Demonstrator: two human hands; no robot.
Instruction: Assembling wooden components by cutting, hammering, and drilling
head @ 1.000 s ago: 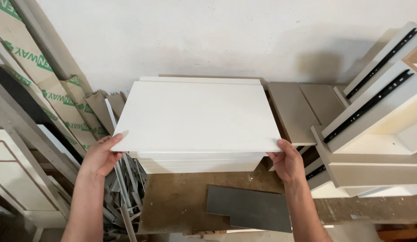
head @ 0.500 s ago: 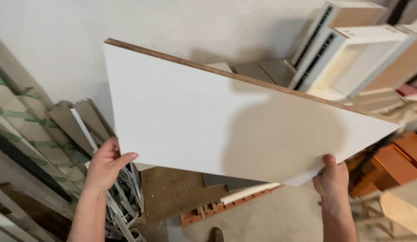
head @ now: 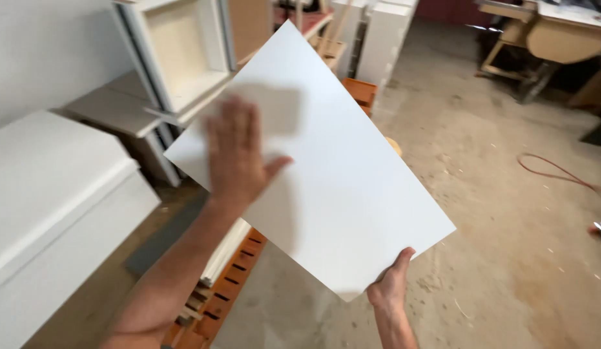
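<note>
white rectangular panel [head: 326, 174] held up in the air, tilted corner-up over the concrete floor [head: 507, 194], well clear of the stack of white boards [head: 48, 187] at the left; right hand [head: 391, 287] clamped on the panel's lower edge, thumb on the face and fingers hidden behind. left hand [head: 239, 155] blurred, spread flat with fingers apart over the panel's upper left face, and whether it presses the surface or floats just off it cannot be told. behind the panel stand white cabinet boxes [head: 184, 52] and an orange crate [head: 358, 90], a slotted orange piece [head: 229, 278] lies on the floor below, a red cord [head: 559, 171] curls at far right.
</note>
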